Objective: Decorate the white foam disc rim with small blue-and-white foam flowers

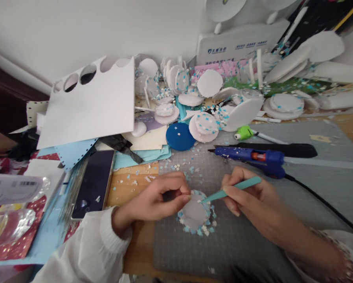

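Observation:
A small round disc [194, 215], pale and clear-looking in the middle, lies on the grey cutting mat. Tiny blue and white flower pieces ring its rim. My left hand [160, 198] is closed at the disc's upper left edge, thumb and forefinger pinched together; what is between them is hidden. In my right hand [250, 196] is a pair of teal tweezers [238, 188], their tip at the disc's upper right rim. Whether the tip grips a flower piece is too small to tell.
Beyond my hands lies a blue hot glue gun [250, 155], its black cord running right. White foam discs [210, 83] and flower-trimmed discs crowd the back. A blue round lid [180, 136], a phone [94, 182] and a large white foam board [91, 106] are leftward.

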Available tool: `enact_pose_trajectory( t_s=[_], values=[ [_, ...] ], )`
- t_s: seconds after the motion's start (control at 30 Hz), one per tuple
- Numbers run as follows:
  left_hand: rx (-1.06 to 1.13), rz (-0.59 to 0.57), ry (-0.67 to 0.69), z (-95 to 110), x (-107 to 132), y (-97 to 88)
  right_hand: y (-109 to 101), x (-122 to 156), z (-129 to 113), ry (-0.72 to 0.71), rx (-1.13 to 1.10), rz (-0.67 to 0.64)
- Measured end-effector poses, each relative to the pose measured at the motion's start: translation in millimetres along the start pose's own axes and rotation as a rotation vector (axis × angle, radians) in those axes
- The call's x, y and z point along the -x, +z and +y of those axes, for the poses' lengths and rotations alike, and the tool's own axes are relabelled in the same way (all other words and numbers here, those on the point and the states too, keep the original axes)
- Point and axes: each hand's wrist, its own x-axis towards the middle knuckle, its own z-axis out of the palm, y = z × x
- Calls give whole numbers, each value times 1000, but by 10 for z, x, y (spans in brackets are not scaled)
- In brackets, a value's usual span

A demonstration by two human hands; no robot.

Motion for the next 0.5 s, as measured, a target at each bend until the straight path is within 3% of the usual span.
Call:
enact_pose_trajectory(
  t_s=[0.33,0.5],
  values=[
    [18,3,1,12,-4,-1,8,2,-17,8,-9,2],
    [19,-8,-26,-8,13,2,-2,6,12,-59,-18,23]
  ],
)
